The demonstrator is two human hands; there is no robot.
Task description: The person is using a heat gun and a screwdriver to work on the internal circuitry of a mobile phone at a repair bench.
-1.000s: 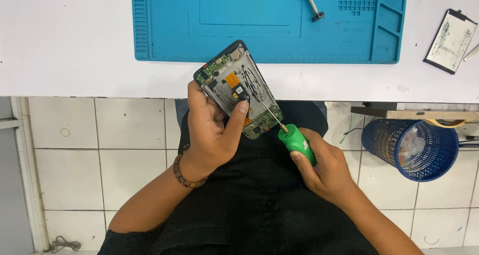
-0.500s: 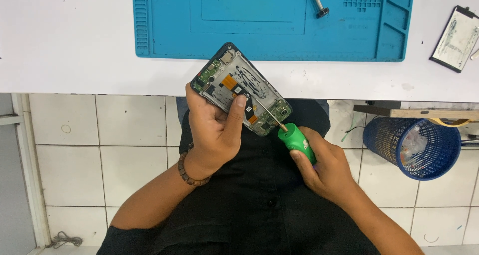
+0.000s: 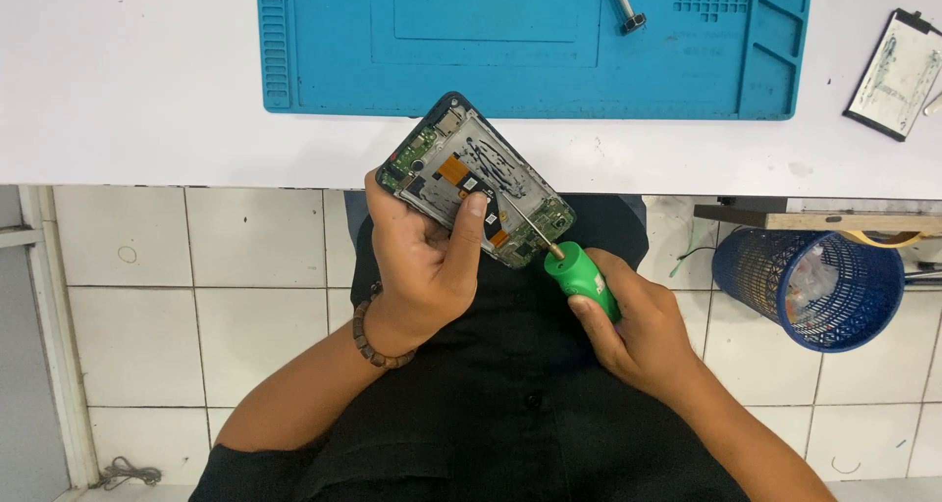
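The left hand (image 3: 422, 257) was clamped around an opened black smartphone with bare circuit boards (image 3: 475, 180), held above the lap just at the near edge of the white surface (image 3: 128, 80). The right hand (image 3: 638, 330) was closed on a green-handled screwdriver (image 3: 581, 274), whose thin shaft pointed toward 11 o'clock into the phone. It seemed a small screw inside was being worked; the tip would need steady, upright pressure. A blue silicone mat (image 3: 530, 41) lay at 12 o'clock.
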